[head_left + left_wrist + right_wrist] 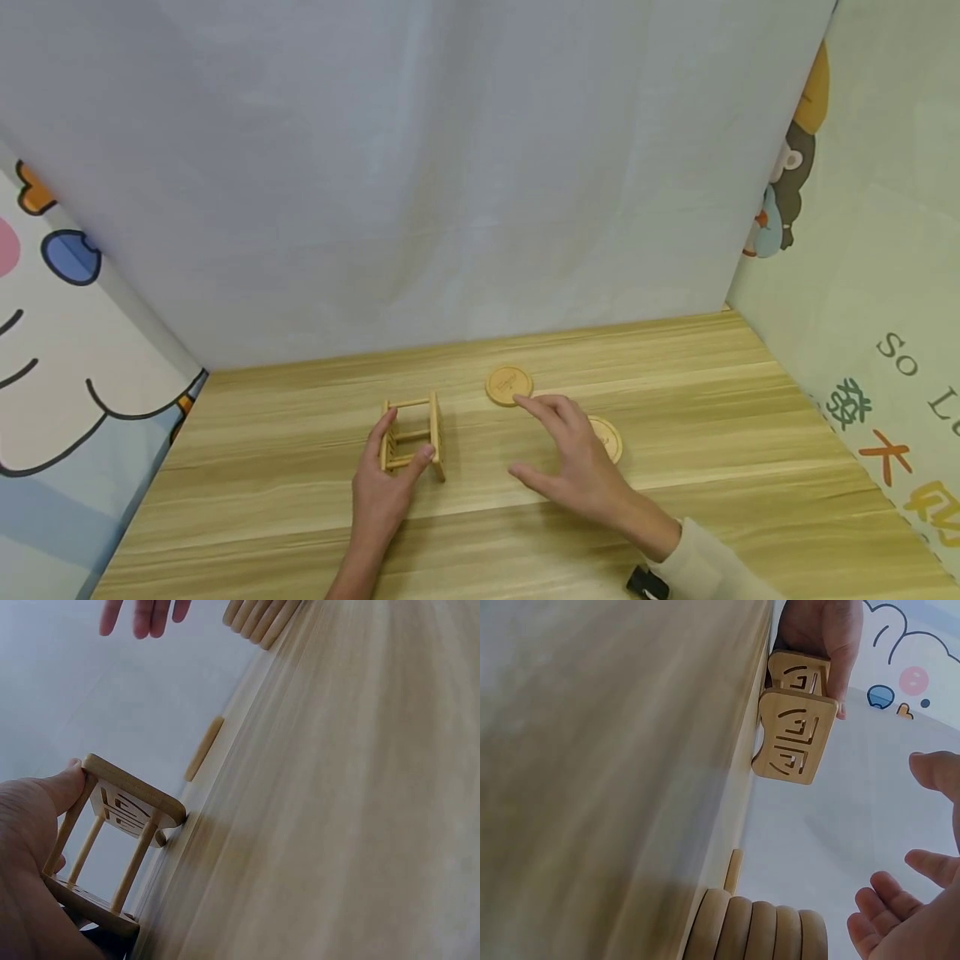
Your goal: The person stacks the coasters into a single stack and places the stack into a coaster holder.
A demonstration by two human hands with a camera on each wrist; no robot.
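Note:
My left hand (384, 496) grips a small wooden coaster rack (438, 442), thumb on one side panel and fingers on the other. Two slotted panels joined by round rods make up the rack (135, 795); it appears to stand on the table. To its right, my right hand (581, 467) hovers with fingers and thumb spread apart, holding nothing. One round wooden coaster (509, 385) lies flat just beyond those fingertips. A stack of several coasters (757, 930) sits beside the right hand, which partly hides it in the head view.
The wood-grain table (285, 517) ends at a pale grey curtain (450, 208) at the back. Printed cartoon panels border it on the left (90, 350) and right (847, 292). A small black object (647, 582) shows by the right sleeve.

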